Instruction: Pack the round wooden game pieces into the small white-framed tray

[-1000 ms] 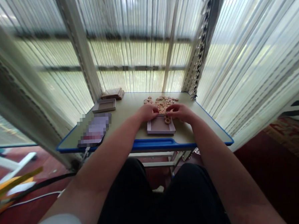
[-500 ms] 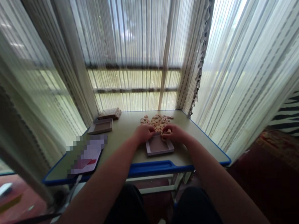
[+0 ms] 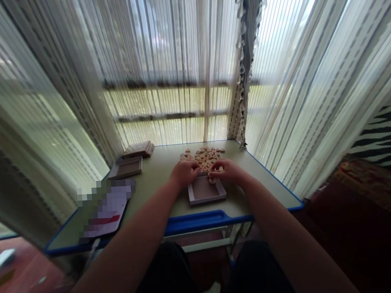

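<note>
A shallow open box [image 3: 206,190] lies near the front of the table, its inside bare apart from the far right corner. Just beyond it spreads a pile of round wooden chess pieces [image 3: 206,156], with markings too small to read. My right hand [image 3: 225,170] pinches a round piece [image 3: 212,179] at the box's far right corner. Closed as well, my left hand [image 3: 186,171] has its thumb and fingertips together by the far left corner, beside the pile. Whatever those left fingers hold, if anything, is hidden.
On the left of the table [image 3: 158,183] lie a tablet-like flat thing [image 3: 109,212], partly pixelated, a second shallow box part [image 3: 126,167] and a folded board or stack [image 3: 138,149]. Sheer curtains [image 3: 164,43] hang behind. A blue rim [image 3: 196,221] edges the table.
The view has turned slightly to the right. My right hand's piece stays at the box's far right corner; my left hand keeps about the same place by the box.
</note>
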Motion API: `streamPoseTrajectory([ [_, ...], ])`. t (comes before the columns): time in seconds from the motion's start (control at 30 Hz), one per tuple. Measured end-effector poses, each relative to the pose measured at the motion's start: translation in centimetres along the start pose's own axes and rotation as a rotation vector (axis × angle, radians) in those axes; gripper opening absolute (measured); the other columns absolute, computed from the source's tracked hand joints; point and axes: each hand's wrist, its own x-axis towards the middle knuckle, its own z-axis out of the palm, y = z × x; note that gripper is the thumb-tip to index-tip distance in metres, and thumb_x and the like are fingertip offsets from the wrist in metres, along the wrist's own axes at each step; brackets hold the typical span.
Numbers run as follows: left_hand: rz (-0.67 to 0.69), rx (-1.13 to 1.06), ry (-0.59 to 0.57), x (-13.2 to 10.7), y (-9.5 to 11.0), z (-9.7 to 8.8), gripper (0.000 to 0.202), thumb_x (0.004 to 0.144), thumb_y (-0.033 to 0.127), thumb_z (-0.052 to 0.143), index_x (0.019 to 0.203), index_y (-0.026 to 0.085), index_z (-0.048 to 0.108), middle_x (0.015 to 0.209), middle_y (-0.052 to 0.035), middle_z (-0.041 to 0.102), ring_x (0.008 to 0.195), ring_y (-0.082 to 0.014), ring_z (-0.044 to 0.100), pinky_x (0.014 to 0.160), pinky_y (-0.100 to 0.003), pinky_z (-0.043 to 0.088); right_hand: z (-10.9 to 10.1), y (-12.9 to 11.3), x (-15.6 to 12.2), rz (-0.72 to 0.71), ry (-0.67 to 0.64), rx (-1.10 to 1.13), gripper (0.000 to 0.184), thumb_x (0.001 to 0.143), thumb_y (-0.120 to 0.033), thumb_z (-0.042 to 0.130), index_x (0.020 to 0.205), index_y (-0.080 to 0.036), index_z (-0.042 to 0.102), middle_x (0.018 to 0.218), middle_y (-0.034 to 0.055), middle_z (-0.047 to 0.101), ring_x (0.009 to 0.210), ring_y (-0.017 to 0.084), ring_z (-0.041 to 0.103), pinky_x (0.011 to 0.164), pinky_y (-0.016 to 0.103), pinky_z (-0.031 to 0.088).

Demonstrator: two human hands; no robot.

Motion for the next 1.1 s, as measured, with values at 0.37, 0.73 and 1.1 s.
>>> streamPoseTrajectory([
  [0.37,0.001,-0.024,-0.088,0.3,-0.2,0.3,0.021,0.074,0.027,0.049,0.083,0.021,0.067,0.083,-0.0021,0.065,0.082,-0.0157,0.055,0.077,-0.025,0.041,0.2,0.1,0.0,-0.018,-0.015,0.027,0.024,0.066,-0.041,0.06,0.076,-0.02,0.066,0.069,0.0002,0.061,0.066,0.013,0.052,0.062,0.023,0.036],
  [0.73,0.051,-0.035,-0.013,0.1,-0.4,0.1,0.021,0.074,0.025,0.047,0.081,0.02,0.067,0.078,-0.002,0.064,0.072,-0.0142,0.055,0.069,-0.024,0.042,-0.7,-0.7,-0.2,-0.036,0.038,0.005,0.025,0.063,-0.039,0.063,0.074,-0.017,0.063,0.064,-0.0008,0.057,0.061,0.01,0.048,0.056,0.021,0.033],
  [1.1,0.03,-0.043,-0.023,0.0,-0.3,0.2,0.022,0.075,0.027,0.047,0.081,0.02,0.067,0.077,-0.0019,0.065,0.07,-0.0135,0.056,0.066,-0.023,0.042,-0.8,-0.9,-0.9,0.011,-0.231,0.087,0.024,0.062,-0.038,0.062,0.072,-0.018,0.068,0.062,-0.0007,0.06,0.058,0.011,0.049,0.054,0.021,0.033],
])
